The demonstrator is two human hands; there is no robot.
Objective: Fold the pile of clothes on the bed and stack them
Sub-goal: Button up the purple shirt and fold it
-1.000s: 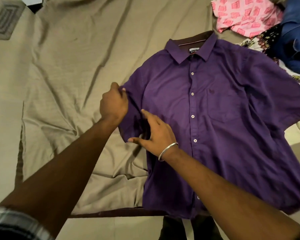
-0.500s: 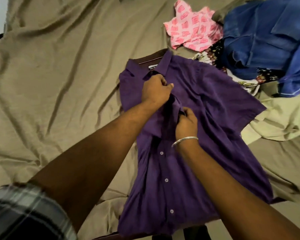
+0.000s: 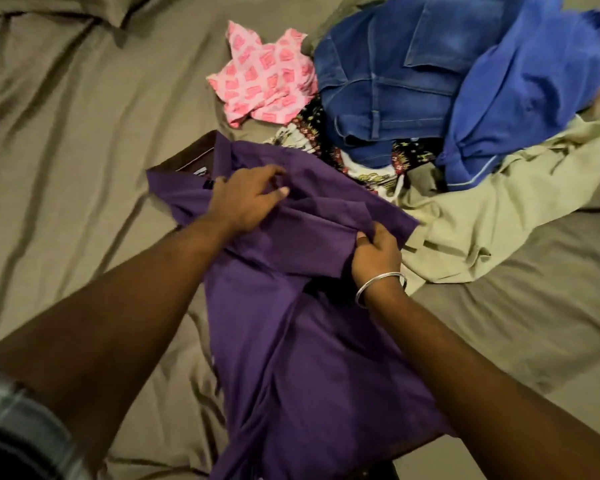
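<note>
Head camera, looking down over two bare forearms at a bed (image 3: 66, 140) covered in a wrinkled olive-brown sheet.

A purple shirt (image 3: 291, 323) lies lengthwise in front of the person, collar pointing away. A second ago it lay flat and buttoned side up, with the hands at its left sleeve. Half a second ago that side had been carried over the middle. Now both sides are turned in, so the shirt is a narrow strip and no buttons show.

The left hand (image 3: 246, 199) rests on the folded cloth just below the collar, fingers loosely spread and pressing it flat. The grip of the right hand (image 3: 374, 251), which wears a silver bangle (image 3: 378, 284), is a pinch: thumb and fingers hold the edge of the right sleeve flap where it lies across the shirt.

Beyond the shirt, to the right, sits the unfolded pile: a pink patterned garment (image 3: 267, 81), blue jeans (image 3: 388, 74), a bright blue garment (image 3: 520, 95), a dark printed cloth (image 3: 329, 147) and a pale khaki garment (image 3: 482, 220) that touches the shirt's right edge.

The sleeve folds look nearly finished. The likely remaining step is doubling the shirt end to end. No folded stack is visible yet, so most of the task is still ahead.
</note>
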